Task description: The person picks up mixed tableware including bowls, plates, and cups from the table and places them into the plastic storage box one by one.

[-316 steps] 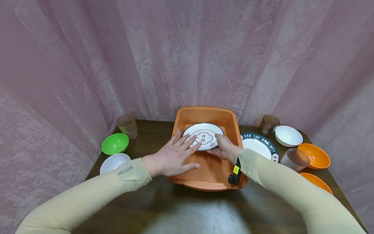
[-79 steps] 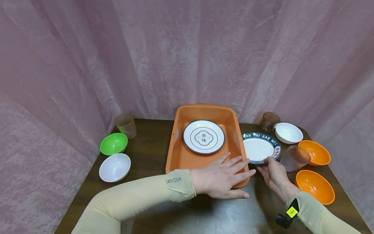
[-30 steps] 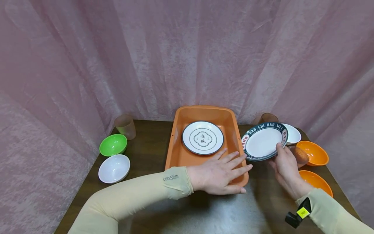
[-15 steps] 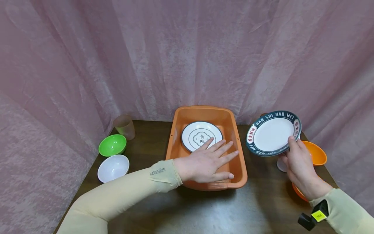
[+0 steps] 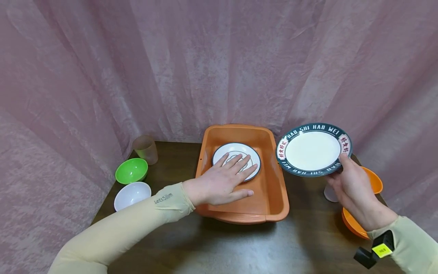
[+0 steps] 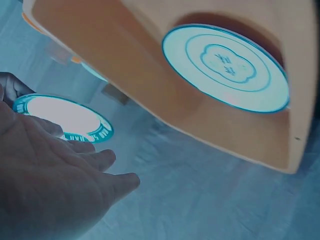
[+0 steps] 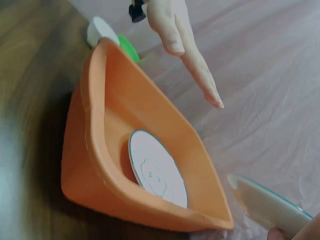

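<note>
My right hand (image 5: 354,186) pinches the right edge of a white oval plate with a dark green lettered rim (image 5: 313,150), thumb on top and fingers below. The plate is in the air, right of the orange basin (image 5: 280,198). With fingers straight and spread, my left hand (image 5: 222,179) hovers over the basin and holds nothing; the right wrist view shows the left hand (image 7: 182,47) well above it. Inside the basin lies a round white plate with a thin dark rim (image 6: 225,70), partly covered by the left hand in the head view.
On the left stand a frosted cup (image 5: 145,149), a green bowl (image 5: 131,171) and a white bowl (image 5: 131,195). Orange bowls (image 5: 354,224) and a clear cup (image 5: 330,194) are partly behind the right hand. A pink curtain (image 5: 205,68) hangs behind the table (image 5: 219,247).
My right hand has lifted the green-rimmed plate off the table, raising it and bringing it to a spot beside the basin. The left hand has moved left from the basin's near right corner.
</note>
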`<state>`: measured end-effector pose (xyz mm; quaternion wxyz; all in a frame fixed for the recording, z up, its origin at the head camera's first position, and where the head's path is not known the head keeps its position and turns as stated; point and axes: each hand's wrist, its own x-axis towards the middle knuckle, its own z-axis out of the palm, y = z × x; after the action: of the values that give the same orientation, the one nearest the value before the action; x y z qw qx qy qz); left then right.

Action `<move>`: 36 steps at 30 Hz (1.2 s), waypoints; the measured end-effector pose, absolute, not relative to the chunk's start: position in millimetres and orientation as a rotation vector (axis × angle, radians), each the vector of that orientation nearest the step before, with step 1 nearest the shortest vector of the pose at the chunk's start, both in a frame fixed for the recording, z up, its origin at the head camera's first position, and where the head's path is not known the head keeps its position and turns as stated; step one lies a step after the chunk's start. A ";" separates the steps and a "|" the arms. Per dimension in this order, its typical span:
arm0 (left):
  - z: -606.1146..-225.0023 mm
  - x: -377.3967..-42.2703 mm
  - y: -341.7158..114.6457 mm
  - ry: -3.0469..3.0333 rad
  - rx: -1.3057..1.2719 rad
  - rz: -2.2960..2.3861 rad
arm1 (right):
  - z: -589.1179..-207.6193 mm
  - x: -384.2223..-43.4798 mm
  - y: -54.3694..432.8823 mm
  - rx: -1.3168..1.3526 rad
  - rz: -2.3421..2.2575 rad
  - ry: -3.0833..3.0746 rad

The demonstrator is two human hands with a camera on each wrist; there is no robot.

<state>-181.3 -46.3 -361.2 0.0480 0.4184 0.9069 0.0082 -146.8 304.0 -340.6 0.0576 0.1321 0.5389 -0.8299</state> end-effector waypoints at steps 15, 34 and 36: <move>-368.2 -186.1 -88.7 2.872 1.116 0.052 | -344.5 -162.9 256.5 0.555 -2.586 1.290; -380.3 -187.6 -135.7 2.945 0.930 0.161 | -347.5 -182.6 195.2 0.453 -2.420 1.379; -381.9 -187.0 -141.0 2.949 0.911 0.163 | -349.1 -184.3 190.2 0.443 -2.404 1.386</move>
<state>-187.0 -141.0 -381.9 0.0253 0.2946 0.9538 0.0526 -184.3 190.2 -349.1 0.1649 0.1555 0.4864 -0.8438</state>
